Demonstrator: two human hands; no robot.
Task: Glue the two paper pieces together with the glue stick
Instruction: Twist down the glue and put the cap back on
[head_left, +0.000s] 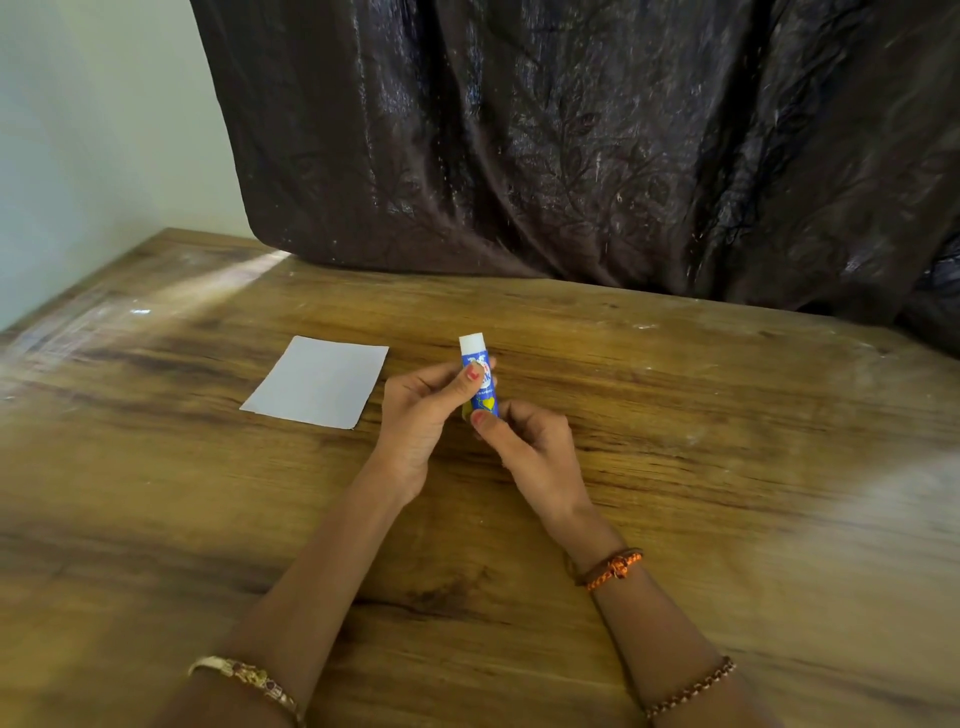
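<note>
Glue stick (480, 376) upright in both hands' grip, left hand (415, 415), right hand (530, 447), beside paper (317, 382).

A blue glue stick (480, 382) is held upright above the table (727, 467) by both hands: the left hand (415, 415) around its middle, the right hand (530, 441) at its base. A white paper (317, 382) is laid flat just left.

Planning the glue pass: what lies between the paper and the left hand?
Only bare wooden table between paper and left hand, per the head view.
</note>
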